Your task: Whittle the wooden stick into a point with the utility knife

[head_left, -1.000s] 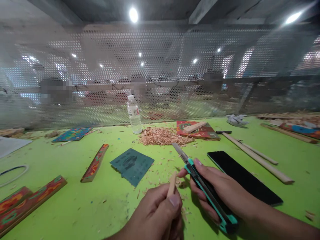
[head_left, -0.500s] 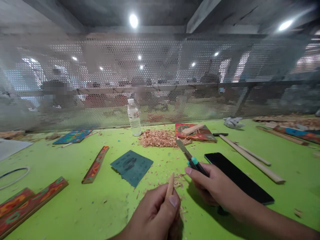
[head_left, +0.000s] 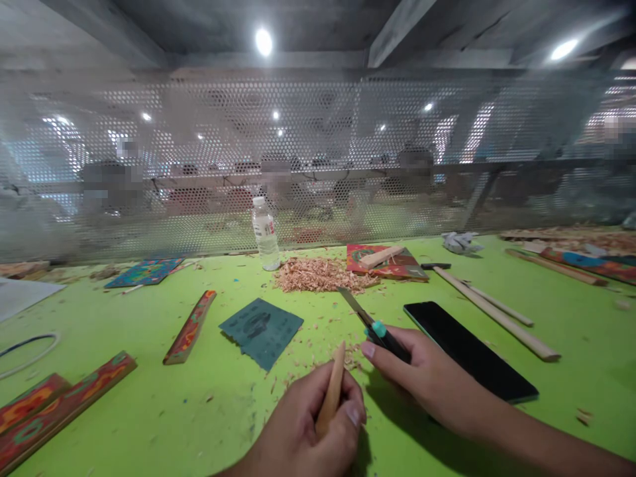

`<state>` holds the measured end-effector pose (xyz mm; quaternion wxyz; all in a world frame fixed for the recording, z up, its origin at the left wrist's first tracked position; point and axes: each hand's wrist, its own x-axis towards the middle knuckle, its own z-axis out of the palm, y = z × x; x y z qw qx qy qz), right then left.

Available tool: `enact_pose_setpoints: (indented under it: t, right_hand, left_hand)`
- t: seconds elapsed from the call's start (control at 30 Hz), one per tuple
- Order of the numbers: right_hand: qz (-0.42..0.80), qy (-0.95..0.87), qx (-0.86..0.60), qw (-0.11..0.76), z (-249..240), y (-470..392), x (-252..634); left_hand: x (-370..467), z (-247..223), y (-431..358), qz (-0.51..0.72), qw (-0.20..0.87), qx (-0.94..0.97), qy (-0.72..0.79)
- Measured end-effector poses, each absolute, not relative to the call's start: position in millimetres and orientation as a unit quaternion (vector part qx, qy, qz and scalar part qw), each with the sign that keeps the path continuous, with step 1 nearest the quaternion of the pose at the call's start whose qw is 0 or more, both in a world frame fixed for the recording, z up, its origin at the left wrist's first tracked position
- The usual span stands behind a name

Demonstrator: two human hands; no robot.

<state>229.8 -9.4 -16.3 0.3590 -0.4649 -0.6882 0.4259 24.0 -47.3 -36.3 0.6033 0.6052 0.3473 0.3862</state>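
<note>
My left hand (head_left: 318, 424) is closed around a small pointed piece of wood (head_left: 332, 391), its tip sticking up past my fingers. To the right, my right hand (head_left: 412, 368) grips a utility knife (head_left: 385, 336) with a black and teal handle. The knife's bare blade points up and left, apart from the wood. Wood shavings (head_left: 318, 275) lie heaped beyond both hands, with loose bits scattered below. A worn sheet of dark green sandpaper (head_left: 263, 331) rests left of the knife. Beside my right wrist lies a black phone (head_left: 470, 351).
A water bottle (head_left: 265, 235) stands before the perforated screen (head_left: 318, 146). Painted strips (head_left: 191, 328) lie leftward. Behind the shavings, a red painted board (head_left: 415, 265) carries a wood piece (head_left: 381, 256). At right are a hammer (head_left: 497, 315) and crumpled paper (head_left: 461, 243).
The wood has turned in my left hand and shows more of its length, as the thumb has shifted. My right hand and the knife have moved slightly left and down.
</note>
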Motion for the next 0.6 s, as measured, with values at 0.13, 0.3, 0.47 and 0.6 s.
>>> enact_pose_setpoints:
  t: [0.13, 0.3, 0.47, 0.6]
  right_hand:
    - [0.429, -0.695, -0.463, 0.343, -14.9, -9.8, 229.2]
    - [0.433, -0.698, -0.463, 0.334, -13.3, -10.5, 229.1]
    - [0.432, -0.705, -0.458, 0.326, -15.9, -8.9, 230.2]
    - [0.427, -0.708, -0.456, 0.329, -18.7, -8.7, 230.3]
  left_hand:
    - [21.9, -41.5, -45.4, 0.385, 0.602, 0.617, 0.328]
    - [20.5, -49.7, -45.8, 0.385, 0.605, 0.62, 0.318]
    - [22.6, -44.6, -45.7, 0.381, 0.594, 0.629, 0.327]
    - [22.9, -41.0, -44.1, 0.387, 0.591, 0.627, 0.327]
